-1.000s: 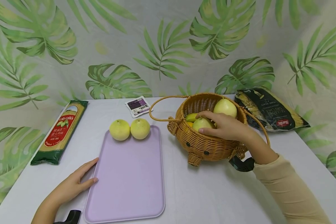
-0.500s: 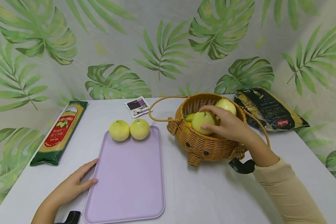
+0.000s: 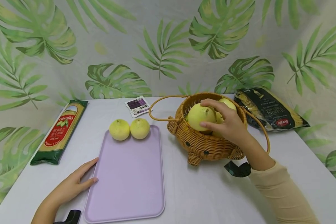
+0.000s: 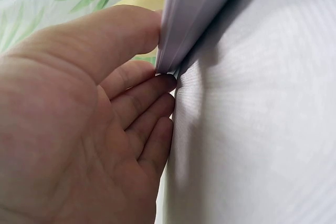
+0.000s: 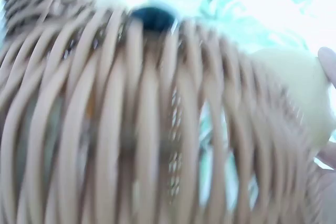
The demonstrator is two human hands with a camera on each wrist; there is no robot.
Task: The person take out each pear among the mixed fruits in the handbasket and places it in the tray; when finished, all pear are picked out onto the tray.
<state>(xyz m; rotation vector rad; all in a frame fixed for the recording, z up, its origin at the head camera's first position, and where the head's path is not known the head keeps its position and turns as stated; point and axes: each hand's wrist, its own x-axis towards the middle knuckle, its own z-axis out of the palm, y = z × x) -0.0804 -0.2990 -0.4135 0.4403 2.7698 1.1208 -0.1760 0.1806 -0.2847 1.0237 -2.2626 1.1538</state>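
Note:
My right hand (image 3: 226,123) grips a round pale yellow pear (image 3: 200,117) at the mouth of the brown wicker basket (image 3: 212,147), thumb in front and fingers over the top. Behind that hand, more pears (image 3: 227,102) lie in the basket, partly covered. In the right wrist view the blurred basket weave (image 5: 147,129) fills most of the picture, with the held pear (image 5: 294,87) at the right. My left hand (image 3: 70,186) rests at the left edge of the lilac tray (image 3: 126,180), fingers extended and thumb against the rim. Two pears (image 3: 119,129) sit side by side at the tray's far end.
A green-ended pasta packet (image 3: 60,132) lies left of the tray. A small white and purple sachet (image 3: 138,106) is behind it. At the back right a black pasta bag (image 3: 271,109) lies beside the basket, whose looped handle (image 3: 154,109) sticks out leftward.
My right hand has lifted the pear from inside the basket up to its rim, uncovering other fruit beneath. The left hand and tray have stayed in place.

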